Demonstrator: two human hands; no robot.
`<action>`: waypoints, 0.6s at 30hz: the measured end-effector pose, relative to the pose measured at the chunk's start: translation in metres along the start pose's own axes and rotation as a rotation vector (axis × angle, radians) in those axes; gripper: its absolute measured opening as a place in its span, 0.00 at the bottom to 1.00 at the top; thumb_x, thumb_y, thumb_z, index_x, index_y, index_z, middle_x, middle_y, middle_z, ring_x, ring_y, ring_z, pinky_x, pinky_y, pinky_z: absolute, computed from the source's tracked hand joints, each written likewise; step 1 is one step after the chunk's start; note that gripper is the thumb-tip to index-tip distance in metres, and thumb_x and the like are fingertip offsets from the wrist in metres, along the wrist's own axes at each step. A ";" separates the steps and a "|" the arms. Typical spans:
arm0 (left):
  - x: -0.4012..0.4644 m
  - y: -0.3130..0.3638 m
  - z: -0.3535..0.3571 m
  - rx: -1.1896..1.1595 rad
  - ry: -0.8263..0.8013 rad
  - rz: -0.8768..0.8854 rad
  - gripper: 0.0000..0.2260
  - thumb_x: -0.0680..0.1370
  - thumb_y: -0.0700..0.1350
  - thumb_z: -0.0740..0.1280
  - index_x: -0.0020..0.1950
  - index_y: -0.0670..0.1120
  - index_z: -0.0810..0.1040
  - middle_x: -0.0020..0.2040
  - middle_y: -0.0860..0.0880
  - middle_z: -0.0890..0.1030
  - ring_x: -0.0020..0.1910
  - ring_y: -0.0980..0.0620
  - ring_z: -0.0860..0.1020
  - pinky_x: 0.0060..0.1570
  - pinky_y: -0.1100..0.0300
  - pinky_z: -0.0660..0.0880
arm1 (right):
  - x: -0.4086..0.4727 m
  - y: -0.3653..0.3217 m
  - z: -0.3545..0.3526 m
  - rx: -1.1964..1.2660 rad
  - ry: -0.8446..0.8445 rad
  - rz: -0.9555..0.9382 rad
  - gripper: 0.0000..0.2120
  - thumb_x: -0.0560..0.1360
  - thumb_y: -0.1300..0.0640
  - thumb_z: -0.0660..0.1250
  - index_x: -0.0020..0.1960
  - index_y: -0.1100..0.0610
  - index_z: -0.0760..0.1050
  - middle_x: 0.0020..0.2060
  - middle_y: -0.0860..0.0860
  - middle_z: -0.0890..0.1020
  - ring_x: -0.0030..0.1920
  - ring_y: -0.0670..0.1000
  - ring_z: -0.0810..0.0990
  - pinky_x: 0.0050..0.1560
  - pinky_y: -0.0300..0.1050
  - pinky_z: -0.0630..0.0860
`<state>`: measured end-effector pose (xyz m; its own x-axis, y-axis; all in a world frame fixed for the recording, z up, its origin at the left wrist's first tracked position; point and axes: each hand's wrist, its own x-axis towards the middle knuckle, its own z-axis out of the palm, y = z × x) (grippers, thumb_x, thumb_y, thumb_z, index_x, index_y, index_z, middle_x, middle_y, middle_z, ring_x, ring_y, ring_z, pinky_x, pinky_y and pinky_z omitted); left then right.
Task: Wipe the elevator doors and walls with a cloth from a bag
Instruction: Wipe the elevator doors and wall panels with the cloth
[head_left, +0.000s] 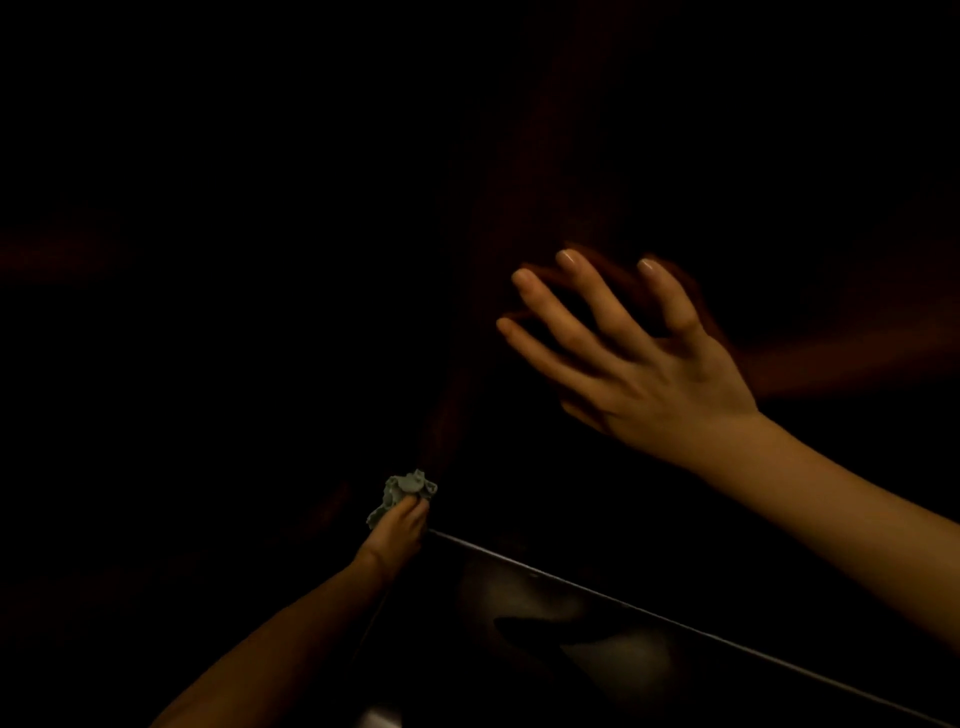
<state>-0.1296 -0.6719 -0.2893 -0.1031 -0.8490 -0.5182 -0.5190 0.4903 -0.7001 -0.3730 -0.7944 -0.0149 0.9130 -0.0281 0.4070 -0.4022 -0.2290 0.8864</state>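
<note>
A crumpled pale grey-green cloth (402, 493) is gripped in the left hand (397, 530), low and just left of the frame's centre, the fingers curled round it. The cloth is held at the foot of a dark corner seam where two dim reddish wall panels (597, 156) meet. The right hand (631, 364) is seen at centre right, fingers straight and spread wide — its fingertips lie against the dark panel, faintly mirrored there. Nothing is held by it. A thin metal edge (675, 621) is drawn diagonally across the lower right, with the dully gleaming floor (597, 649) below it — most of the scene is lost in darkness.
</note>
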 end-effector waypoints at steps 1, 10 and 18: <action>0.005 0.004 0.003 -0.019 -0.010 0.014 0.22 0.80 0.43 0.55 0.73 0.38 0.60 0.74 0.39 0.61 0.73 0.40 0.55 0.71 0.46 0.51 | 0.000 0.000 0.000 -0.004 0.000 0.003 0.31 0.78 0.43 0.49 0.76 0.56 0.47 0.75 0.56 0.54 0.74 0.57 0.54 0.68 0.63 0.43; 0.006 0.010 0.011 0.052 0.021 0.005 0.23 0.81 0.44 0.55 0.74 0.37 0.58 0.75 0.37 0.56 0.74 0.35 0.50 0.70 0.38 0.44 | 0.000 0.000 -0.002 0.003 -0.009 0.006 0.33 0.77 0.43 0.50 0.76 0.55 0.47 0.76 0.55 0.55 0.73 0.56 0.55 0.67 0.62 0.44; -0.029 -0.035 -0.015 0.154 0.121 -0.043 0.23 0.80 0.44 0.55 0.75 0.40 0.57 0.75 0.37 0.56 0.73 0.36 0.53 0.69 0.39 0.52 | 0.000 0.000 -0.003 0.015 -0.001 0.036 0.34 0.75 0.41 0.52 0.76 0.55 0.49 0.75 0.54 0.56 0.74 0.56 0.56 0.69 0.61 0.43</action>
<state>-0.1210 -0.6680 -0.2423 -0.1898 -0.8828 -0.4296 -0.3906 0.4694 -0.7919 -0.3730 -0.7915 -0.0137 0.8982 -0.0376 0.4381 -0.4335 -0.2420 0.8680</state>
